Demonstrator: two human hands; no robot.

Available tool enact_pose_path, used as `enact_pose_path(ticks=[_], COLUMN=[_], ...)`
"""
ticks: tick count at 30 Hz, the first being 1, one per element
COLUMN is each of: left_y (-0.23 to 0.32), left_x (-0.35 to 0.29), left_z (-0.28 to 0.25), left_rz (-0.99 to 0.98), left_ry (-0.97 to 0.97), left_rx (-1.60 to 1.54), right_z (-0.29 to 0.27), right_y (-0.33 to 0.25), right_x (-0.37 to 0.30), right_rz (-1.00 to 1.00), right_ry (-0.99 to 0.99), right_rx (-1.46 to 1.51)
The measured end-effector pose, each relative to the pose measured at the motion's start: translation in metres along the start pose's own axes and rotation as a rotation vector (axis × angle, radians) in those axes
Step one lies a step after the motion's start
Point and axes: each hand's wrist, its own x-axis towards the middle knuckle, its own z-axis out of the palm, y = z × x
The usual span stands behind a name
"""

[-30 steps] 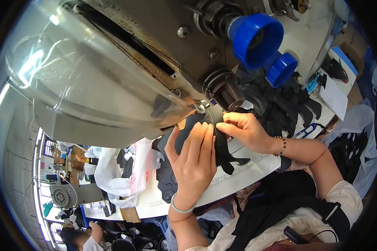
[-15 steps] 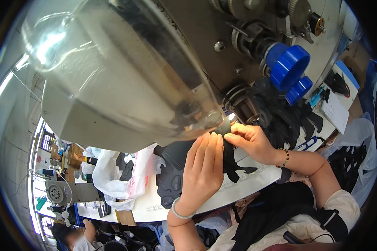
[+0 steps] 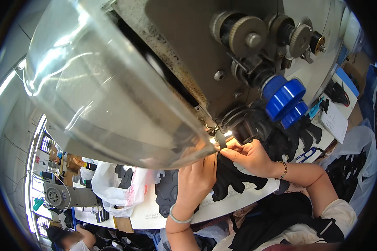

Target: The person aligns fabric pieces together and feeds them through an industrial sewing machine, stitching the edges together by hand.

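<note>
Left hand [image 3: 197,180] lies flat on the black cut piece [image 3: 232,178]; right hand [image 3: 249,155] pinches its far edge under the needle [image 3: 219,134]. Feed evenly and keep fingertips beside the needle, not under it.

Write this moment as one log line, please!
left hand: flat on black cut fabric piece | right hand: pinching fabric edge under grey sewing machine

Scene brightly lit; strong glare streaks the clear curved shield [image 3: 109,92] at upper left. Edges bend heavily and darken into a black rim.
</note>
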Motion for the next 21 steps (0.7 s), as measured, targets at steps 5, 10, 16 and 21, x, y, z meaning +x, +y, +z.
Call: enact_pose_path(ticks=[5, 10, 16, 21], left_y=[-0.013, -0.033, -0.030, -0.015], left_x=[0.001, -0.003, -0.005, -0.010], left_z=[-0.025, -0.018, -0.012, -0.011], left_rz=[-0.103, -0.252, -0.124, -0.030], left_ry=[-0.090, -0.214, -0.108, -0.086], left_rx=[-0.232, -0.441, -0.388, -0.172], right_z=[0.001, -0.001, -0.001, -0.002], right_y=[-0.003, -0.005, -0.008, -0.008], right_x=[-0.001, 0.001, 0.001, 0.000], right_rz=[-0.027, -0.026, -0.021, -0.018], right_ry=[0.007, 0.002, 0.025, 0.012], right_rx=[0.000, -0.047, -0.031, -0.014])
